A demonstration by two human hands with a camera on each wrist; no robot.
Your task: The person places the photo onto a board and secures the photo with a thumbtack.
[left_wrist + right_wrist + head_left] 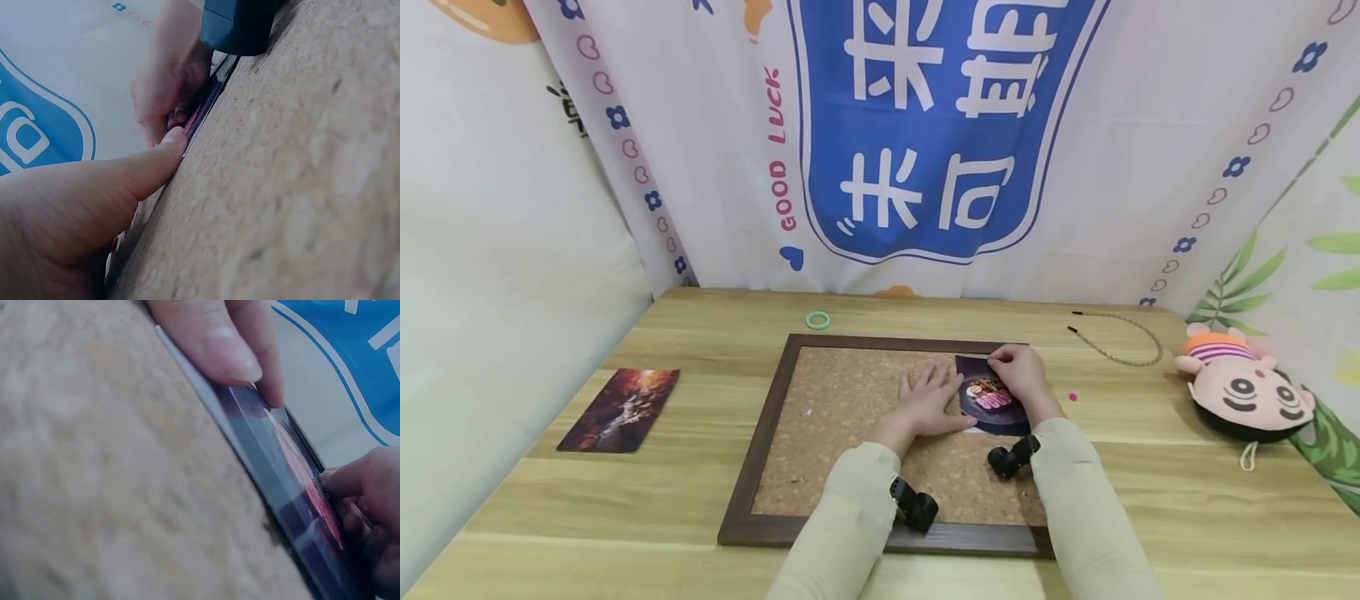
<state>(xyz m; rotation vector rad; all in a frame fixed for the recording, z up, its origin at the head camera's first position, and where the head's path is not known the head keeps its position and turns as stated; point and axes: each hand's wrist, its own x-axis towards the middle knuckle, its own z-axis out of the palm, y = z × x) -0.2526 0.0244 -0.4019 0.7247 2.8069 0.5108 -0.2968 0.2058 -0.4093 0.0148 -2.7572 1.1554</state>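
Observation:
A dark picture card (pixel 992 427) with food on a plate lies over the right part of a brown-framed corkboard (pixel 842 433). My left hand (pixel 928 406) rests spread on the cork, its thumb and fingertips at the card's left edge. In the left wrist view, the left thumb (pixel 134 172) presses that edge. My right hand (pixel 1024 377) has curled fingers, with thumb and forefinger pinching at the card's top edge. The right wrist view shows these right fingers (pixel 369 500) against the card (pixel 284 481); anything small between them is hidden. The card's upper right corner is covered.
A second picture card (pixel 619 410) with reddish colours lies on the table left of the board. Behind the board is a green ring (pixel 817 320). To the right are a braided band (pixel 1138 337), a small pink dot-like piece (pixel 1072 397) and a plush toy (pixel 1243 383).

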